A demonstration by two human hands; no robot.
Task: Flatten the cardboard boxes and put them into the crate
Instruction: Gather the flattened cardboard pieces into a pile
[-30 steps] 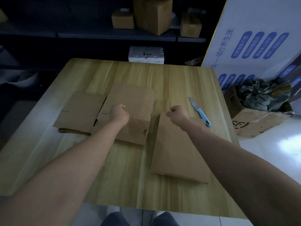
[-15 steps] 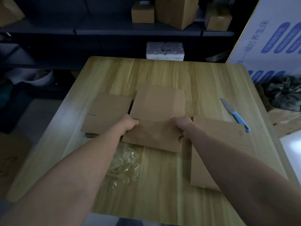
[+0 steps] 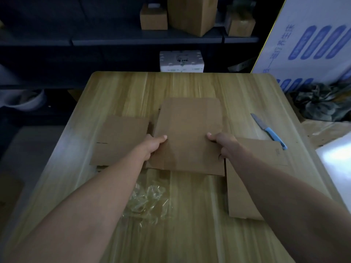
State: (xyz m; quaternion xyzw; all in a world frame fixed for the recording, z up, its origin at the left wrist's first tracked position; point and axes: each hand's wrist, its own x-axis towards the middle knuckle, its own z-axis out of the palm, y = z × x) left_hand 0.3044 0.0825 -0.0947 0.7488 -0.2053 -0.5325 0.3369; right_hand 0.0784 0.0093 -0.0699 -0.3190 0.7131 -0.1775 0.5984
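Lifted since before, flat matte cardboard box (image 3: pixel 188 133) fills both hands' grip.

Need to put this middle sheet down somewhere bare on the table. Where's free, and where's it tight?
Free: the far strip of the table beyond the middle sheet, and the near edge before the crumpled plastic. Crowded: left sheet, right sheet and the knife fill the middle band. Both hands grip the middle sheet.

Blue-handled knife (image 3: pixel 268 130) on wooden table (image 3: pixel 190 84), crumpled clear plastic (image 3: pixel 148 202) nearby, white foam box (image 3: pixel 181 61) behind
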